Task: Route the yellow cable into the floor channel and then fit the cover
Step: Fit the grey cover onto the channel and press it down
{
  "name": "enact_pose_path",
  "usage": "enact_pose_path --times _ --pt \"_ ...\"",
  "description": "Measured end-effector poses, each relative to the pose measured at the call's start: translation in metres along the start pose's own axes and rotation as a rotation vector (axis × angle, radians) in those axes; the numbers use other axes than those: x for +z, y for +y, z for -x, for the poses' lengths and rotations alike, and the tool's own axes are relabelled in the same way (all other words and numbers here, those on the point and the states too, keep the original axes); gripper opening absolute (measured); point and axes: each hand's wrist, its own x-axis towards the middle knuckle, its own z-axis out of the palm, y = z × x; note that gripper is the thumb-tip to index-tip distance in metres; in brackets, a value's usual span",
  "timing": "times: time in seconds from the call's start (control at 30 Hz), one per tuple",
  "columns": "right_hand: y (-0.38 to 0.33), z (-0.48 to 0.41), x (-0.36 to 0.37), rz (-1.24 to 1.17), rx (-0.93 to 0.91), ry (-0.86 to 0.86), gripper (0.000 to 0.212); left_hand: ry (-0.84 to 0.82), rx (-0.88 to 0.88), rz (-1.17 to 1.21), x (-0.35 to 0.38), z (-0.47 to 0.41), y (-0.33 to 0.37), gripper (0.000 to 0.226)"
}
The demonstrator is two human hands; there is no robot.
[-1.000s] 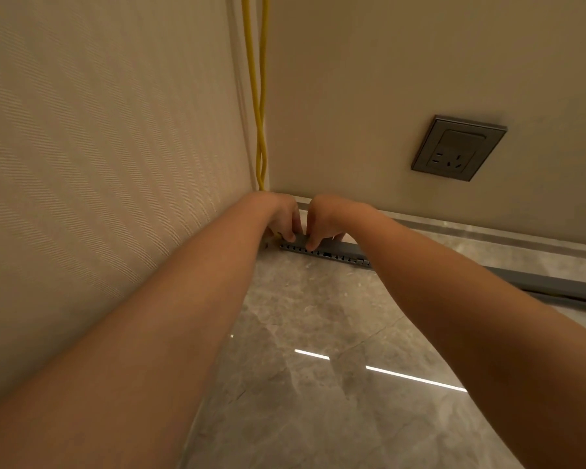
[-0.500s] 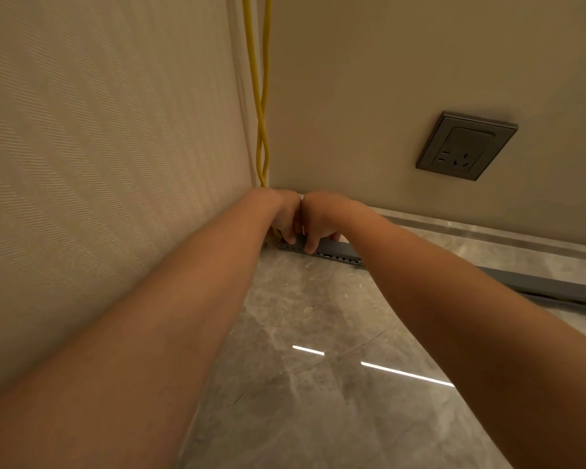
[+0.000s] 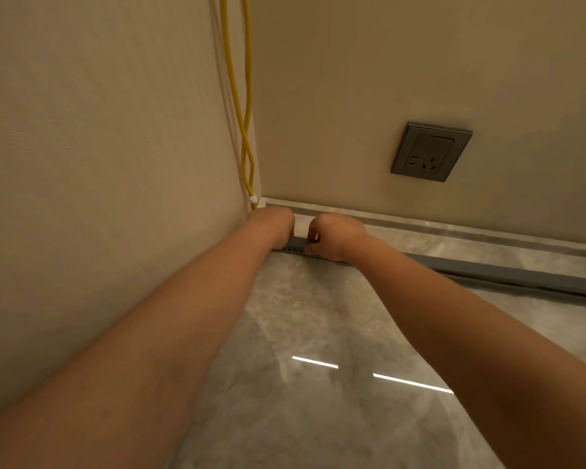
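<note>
Two strands of yellow cable [image 3: 245,106] run down the wall corner to a white clip [image 3: 253,199] near the floor. A grey floor channel [image 3: 508,273] lies on the floor along the back wall's skirting. Its corner end shows small slots between my hands. My left hand [image 3: 278,228] is curled over the channel's end by the corner. My right hand [image 3: 332,236] pinches the channel's top a little to the right. Both press on the grey cover strip [image 3: 298,241]. The cable inside the channel is hidden.
A grey wall socket [image 3: 430,152] sits on the back wall to the right. A textured wall [image 3: 99,164] stands close on the left. Glossy marble floor [image 3: 318,333] with light reflections spreads below my forearms.
My hands have parted slightly, showing a short stretch of grey cover between them. The view has shifted a little, and the white clip at the cable's foot now shows.
</note>
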Motion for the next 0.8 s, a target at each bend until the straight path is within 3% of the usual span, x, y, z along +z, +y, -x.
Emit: enact_pose_path --times 0.13,0.3,0.5,0.8 --pt "0.018 0.017 -0.01 -0.007 -0.016 -0.107 0.039 0.056 -0.073 -0.16 0.007 0.009 0.019 0.029" --pt "0.042 0.046 -0.007 -0.034 0.055 -0.136 0.036 0.158 -0.026 -0.385 0.012 0.018 0.042 0.027" --pt "0.084 0.093 -0.005 -0.055 0.142 -0.124 0.035 0.165 0.072 -0.185 0.02 0.032 0.083 0.029" --pt "0.168 0.168 -0.013 -0.107 0.281 -0.125 0.047 0.095 0.172 -0.14 0.022 0.038 0.183 0.034"
